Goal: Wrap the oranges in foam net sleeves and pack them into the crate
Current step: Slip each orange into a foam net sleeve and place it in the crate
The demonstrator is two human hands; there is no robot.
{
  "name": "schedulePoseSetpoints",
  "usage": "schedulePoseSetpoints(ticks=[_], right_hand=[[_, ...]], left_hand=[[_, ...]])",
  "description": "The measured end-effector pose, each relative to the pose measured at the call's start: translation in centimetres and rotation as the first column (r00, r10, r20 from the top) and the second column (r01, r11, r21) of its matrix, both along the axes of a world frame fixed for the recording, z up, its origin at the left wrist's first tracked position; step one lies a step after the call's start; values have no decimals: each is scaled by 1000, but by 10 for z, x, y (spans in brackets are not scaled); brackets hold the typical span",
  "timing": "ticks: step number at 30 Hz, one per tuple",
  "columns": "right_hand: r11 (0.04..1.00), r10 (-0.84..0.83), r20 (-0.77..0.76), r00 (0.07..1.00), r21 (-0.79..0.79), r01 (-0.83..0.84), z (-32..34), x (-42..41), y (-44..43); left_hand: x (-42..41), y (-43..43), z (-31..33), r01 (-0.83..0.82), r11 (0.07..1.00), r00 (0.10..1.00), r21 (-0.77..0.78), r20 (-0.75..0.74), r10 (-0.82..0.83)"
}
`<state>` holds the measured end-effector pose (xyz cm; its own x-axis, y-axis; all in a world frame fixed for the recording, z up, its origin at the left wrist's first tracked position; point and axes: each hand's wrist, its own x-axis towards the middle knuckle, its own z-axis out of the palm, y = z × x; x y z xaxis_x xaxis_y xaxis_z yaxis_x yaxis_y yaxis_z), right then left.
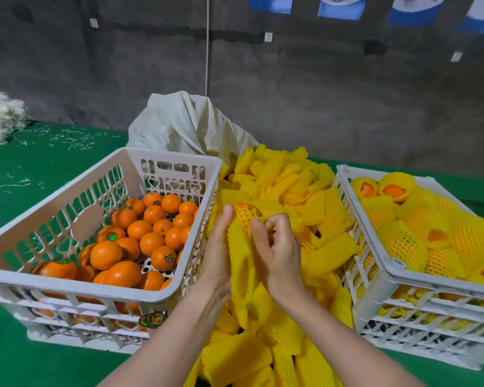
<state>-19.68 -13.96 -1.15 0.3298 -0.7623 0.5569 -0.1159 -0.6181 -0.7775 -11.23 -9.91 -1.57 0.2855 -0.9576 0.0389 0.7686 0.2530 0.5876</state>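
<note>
Oranges (140, 229), some two dozen as far as the heap lets you count, lie bare in the left crate (67, 283); one orange (246, 212) sits in a foam net sleeve (239, 247) between your two hands; your left hand (217, 252) grips its side; your right hand (277, 247) pinches its mesh; the right crate (375, 247) holds wrapped oranges (403, 241).

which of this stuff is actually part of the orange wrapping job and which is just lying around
In the job: left hand, right hand, half-sleeved orange they hold, bare oranges, left crate, foam sleeve pile, wrapped oranges, right crate.

Lying about: woven sack, pale fibre heap, hanging cord, wall posters.
</note>
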Motion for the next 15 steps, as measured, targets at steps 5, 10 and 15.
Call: schedulePoseSetpoints(ticks=[5, 10, 15], right_hand=[[994, -35, 101, 994, -101, 45, 16, -4, -23], [996, 9, 79, 997, 93, -16, 30, -2, -43], [955, 82, 151, 985, 270, -121, 21, -3, -42]], left_hand=[[5, -4, -5, -59, 996, 997, 69, 51, 55], [5, -7, -2, 19, 995, 1000, 100, -11, -18], [2, -8, 6, 83, 991, 992, 100, -105, -72]])
